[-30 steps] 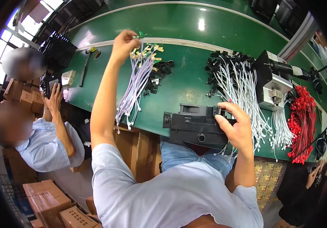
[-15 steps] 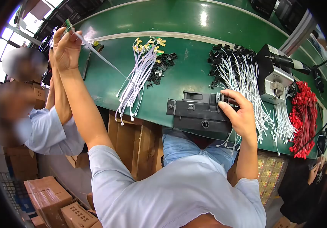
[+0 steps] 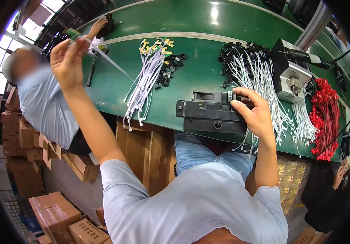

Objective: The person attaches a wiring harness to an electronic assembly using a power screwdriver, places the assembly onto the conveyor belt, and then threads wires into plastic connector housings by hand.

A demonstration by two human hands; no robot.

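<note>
Raised at the upper left, my left hand (image 3: 68, 61) pinches a small green circuit board (image 3: 73, 34) between thumb and fingers. A flat white ribbon cable (image 3: 112, 63) runs from it down to a bundle of white cables with yellow ends (image 3: 144, 81) on the green bench. My right hand (image 3: 256, 114) grips the right end of a black plastic housing (image 3: 213, 116) at the bench's front edge. Its thumb and forefinger are at a small metallic part (image 3: 230, 96) on the housing's top edge.
Small black parts (image 3: 175, 63) lie beside the cable bundle. To the right are white cables with black connectors (image 3: 260, 77), a boxy machine (image 3: 290, 77) and red-ended cables (image 3: 324, 118). A co-worker (image 3: 47, 101) at left reaches a hand (image 3: 99, 26) over the bench. Cardboard boxes (image 3: 55, 213) stand below.
My left hand has shifted slightly down with the circuit board. The co-worker has straightened away from my left arm and stretched a hand toward the far side. The right hand keeps hold of the housing.
</note>
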